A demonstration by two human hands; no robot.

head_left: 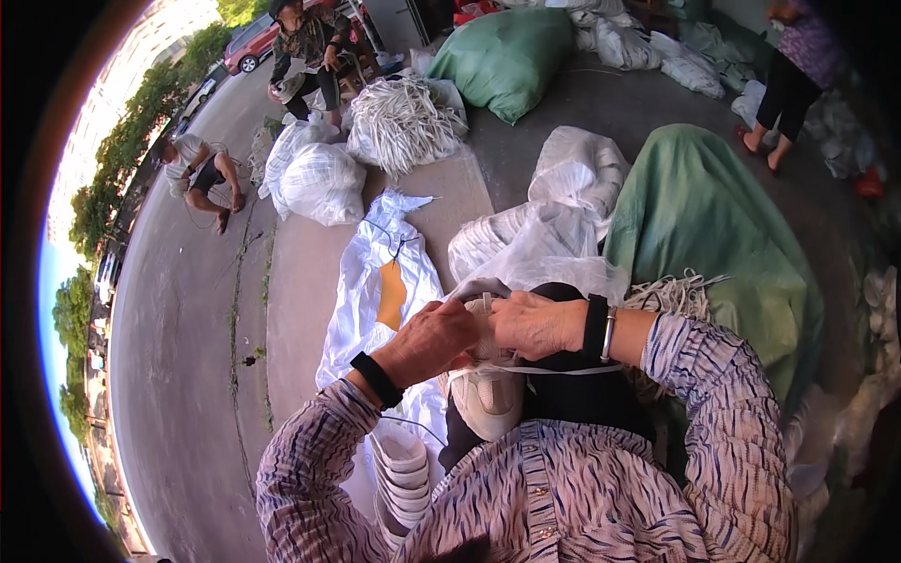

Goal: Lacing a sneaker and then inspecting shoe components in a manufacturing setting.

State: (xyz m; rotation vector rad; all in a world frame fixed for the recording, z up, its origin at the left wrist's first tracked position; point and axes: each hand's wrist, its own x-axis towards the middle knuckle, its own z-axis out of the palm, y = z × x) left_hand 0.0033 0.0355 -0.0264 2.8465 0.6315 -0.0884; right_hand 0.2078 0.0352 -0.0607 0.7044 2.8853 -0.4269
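A pale beige sneaker [490,405] rests in my lap, its rounded toe toward me. My left hand [434,336] is closed on the sneaker's left upper edge. From the other side my right hand [535,326] pinches at the lacing area; what lies between its fingertips is hidden. A flat white shoelace [577,371] trails from the sneaker to the right, below my right hand. Beside my left forearm several white shoes [404,474] are nested in a stacked row.
White plastic sheeting [352,324] with an orange-yellow patch lies ahead left. White sacks [577,169], a green tarp-covered heap [704,216] and a bunch of laces [671,296] stand ahead and right. Farther off are a lace-filled sack [405,122], a green sack [502,56] and other people.
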